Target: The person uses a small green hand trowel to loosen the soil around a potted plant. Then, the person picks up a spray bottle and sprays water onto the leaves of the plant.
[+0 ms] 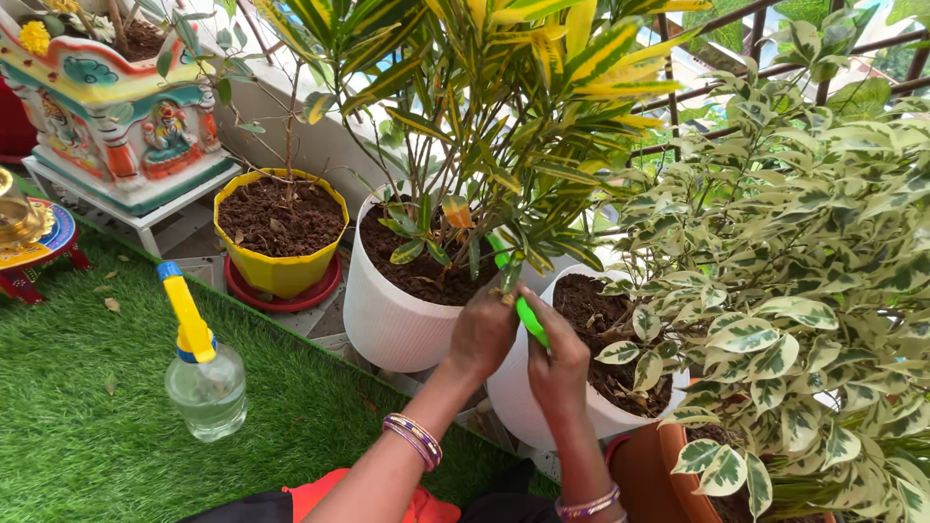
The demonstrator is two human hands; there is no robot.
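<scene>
From the head camera, the left hand (481, 334) pinches a thin, bendy, easily snapped stem (511, 276) low over the white pot (387, 310), while the right hand (557, 366) wraps a light, stiff green tool (528, 318) by its handle.

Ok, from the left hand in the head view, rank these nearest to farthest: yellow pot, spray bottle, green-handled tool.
From the left hand:
1. Green-handled tool, just to its right, beside the hand.
2. Yellow pot, up and to the left.
3. Spray bottle, far left on the green turf.
</scene>
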